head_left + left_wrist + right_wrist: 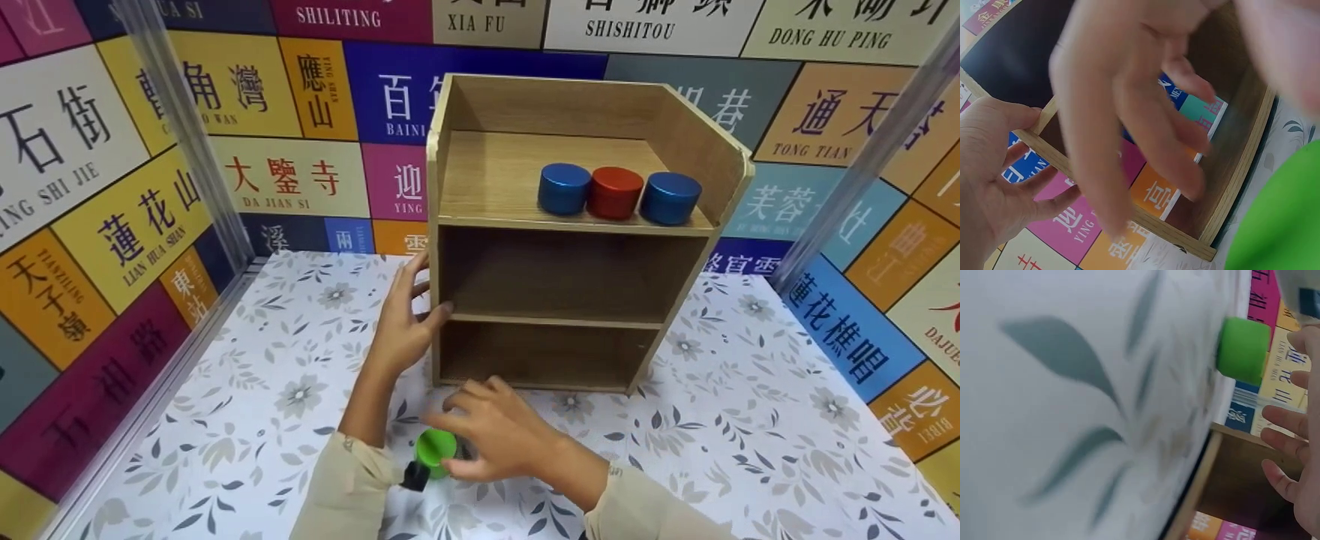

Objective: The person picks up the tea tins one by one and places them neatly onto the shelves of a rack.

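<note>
A small wooden shelf unit (555,319) stands upright on the table. My left hand (405,322) holds its left side panel, thumb at the front edge and fingers along the outside. Low in front of the unit, my right hand (502,435) hovers with spread, slightly bent fingers and nothing in its grasp. Just beside it, a green cylindrical tin (435,450) stands on the cloth, partly covered by that hand in the head view. On the unit's top board sit a blue tin (564,190), a red tin (615,193) and another blue tin (670,199) in a row.
A white floral cloth (750,435) covers the table. Walls with coloured lettered panels (292,176) enclose the back and sides, with clear corner posts (187,135). The unit has two lower compartments, divided by a thin board (555,322).
</note>
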### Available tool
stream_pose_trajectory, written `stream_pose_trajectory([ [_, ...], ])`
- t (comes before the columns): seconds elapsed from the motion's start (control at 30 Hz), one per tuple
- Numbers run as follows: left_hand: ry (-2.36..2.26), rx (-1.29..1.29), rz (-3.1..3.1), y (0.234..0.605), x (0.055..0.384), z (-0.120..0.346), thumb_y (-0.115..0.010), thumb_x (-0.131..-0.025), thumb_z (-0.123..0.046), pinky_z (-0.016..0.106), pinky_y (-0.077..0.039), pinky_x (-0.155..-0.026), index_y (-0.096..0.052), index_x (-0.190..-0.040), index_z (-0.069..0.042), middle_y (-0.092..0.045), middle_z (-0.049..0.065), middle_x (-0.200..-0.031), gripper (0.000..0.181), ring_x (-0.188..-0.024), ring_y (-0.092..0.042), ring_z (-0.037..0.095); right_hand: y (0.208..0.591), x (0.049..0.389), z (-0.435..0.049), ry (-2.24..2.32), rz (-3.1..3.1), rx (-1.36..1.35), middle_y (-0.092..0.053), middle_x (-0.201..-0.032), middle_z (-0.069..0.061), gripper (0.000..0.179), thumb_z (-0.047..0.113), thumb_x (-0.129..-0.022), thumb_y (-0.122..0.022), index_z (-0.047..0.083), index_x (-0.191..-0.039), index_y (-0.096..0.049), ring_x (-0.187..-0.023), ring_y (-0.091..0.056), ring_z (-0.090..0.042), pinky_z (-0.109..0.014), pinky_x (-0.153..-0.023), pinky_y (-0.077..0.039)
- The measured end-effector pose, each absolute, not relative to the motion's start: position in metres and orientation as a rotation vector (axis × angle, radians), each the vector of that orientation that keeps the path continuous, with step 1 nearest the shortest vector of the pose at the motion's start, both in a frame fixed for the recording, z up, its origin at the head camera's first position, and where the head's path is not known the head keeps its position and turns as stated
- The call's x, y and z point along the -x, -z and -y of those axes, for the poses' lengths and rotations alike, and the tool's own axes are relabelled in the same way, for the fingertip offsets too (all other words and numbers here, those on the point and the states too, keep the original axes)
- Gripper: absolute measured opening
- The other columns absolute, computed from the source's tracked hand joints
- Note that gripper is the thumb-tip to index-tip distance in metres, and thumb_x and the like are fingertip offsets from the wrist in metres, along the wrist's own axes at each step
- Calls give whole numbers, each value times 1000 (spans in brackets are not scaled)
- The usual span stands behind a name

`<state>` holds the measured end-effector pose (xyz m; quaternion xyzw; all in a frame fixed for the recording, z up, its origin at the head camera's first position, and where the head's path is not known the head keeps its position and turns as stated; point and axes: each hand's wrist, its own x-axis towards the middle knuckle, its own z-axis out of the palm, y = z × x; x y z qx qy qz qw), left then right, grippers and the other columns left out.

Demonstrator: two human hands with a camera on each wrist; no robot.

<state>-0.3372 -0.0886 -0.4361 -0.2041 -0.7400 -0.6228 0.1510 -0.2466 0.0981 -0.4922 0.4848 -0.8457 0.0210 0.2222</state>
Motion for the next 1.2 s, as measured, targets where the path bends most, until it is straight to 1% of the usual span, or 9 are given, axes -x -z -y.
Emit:
stream_pose_trajectory([
  [0.13,1815,576,2131,426,329,87,-66,-90,6,58,-56,-97,-37,-158,-24,-41,10,-154,80,-133,-51,44,504,244,-96,-58,2318,-1353,-69,-112,9,56,64,-88,-58,37,-137,-61,-102,-62,-15,-39,-75,-48],
  [0.27,1831,585,2125,416,319,87,-65,-90,7,58,-56,-96,-38,-158,-21,-42,11,-153,78,-133,-52,44,510,243,-93,-45,2307,-1348,-69,-107,10,57,63,-86,-60,38,-137,-60,-97,-63,-14,-36,-73,-45],
  [0.4,1801,586,2137,413,315,87,-65,-89,6,59,-56,-96,-38,-157,-22,-42,11,-153,78,-133,-52,44,513,243,-91,-10,2314,-1345,-70,-103,11,57,63,-85,-60,38,-136,-60,-94,-62,-13,-36,-71,-44],
  [0.7,1803,574,2150,414,317,87,-65,-90,5,59,-56,-97,-38,-157,-22,-41,10,-154,78,-134,-51,43,513,244,-89,30,2326,-1371,-70,-99,9,56,61,-86,-60,37,-136,-59,-90,-62,-14,-38,-70,-46],
  [0.97,1806,568,2150,414,316,86,-65,-90,5,58,-56,-97,-38,-157,-23,-41,9,-154,78,-134,-52,43,512,244,-88,23,2328,-1383,-69,-95,9,53,58,-87,-61,34,-134,-60,-90,-62,-14,-39,-70,-50],
  [1.2,1810,561,2155,414,317,86,-65,-90,5,59,-55,-98,-37,-157,-24,-40,9,-154,78,-134,-51,43,513,243,-88,-4,2333,-1376,-69,-95,9,52,56,-85,-64,33,-131,-62,-90,-64,-13,-38,-70,-50],
])
